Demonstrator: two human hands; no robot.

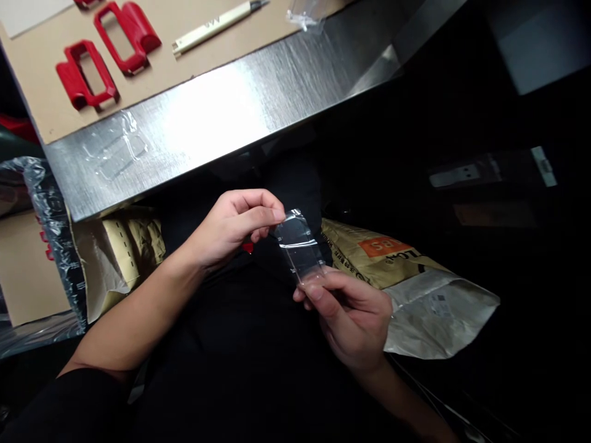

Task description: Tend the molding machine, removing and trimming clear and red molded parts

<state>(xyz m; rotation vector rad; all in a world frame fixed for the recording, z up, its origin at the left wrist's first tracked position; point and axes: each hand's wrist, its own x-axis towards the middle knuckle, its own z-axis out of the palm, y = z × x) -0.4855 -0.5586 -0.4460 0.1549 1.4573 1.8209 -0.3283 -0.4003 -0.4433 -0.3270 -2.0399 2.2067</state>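
Observation:
Below the table edge, over my lap, both hands hold one small clear plastic piece (299, 246). My left hand (233, 224) pinches its upper end between thumb and fingers. My right hand (353, 317) grips its lower end from beneath. Something small and red shows just under my left hand. On the table above lie two red plastic frames (87, 75) (128, 35) on a sheet of brown cardboard (180, 24), and another clear plastic piece (115, 151) rests on the bare steel near the edge.
The steel table (240, 104) runs across the top. A cream-handled craft knife (215, 24) lies on the cardboard. A tan paper sack (406, 277) sits by my right hand, another sack (124, 246) and a plastic-lined box (41, 203) stand at left.

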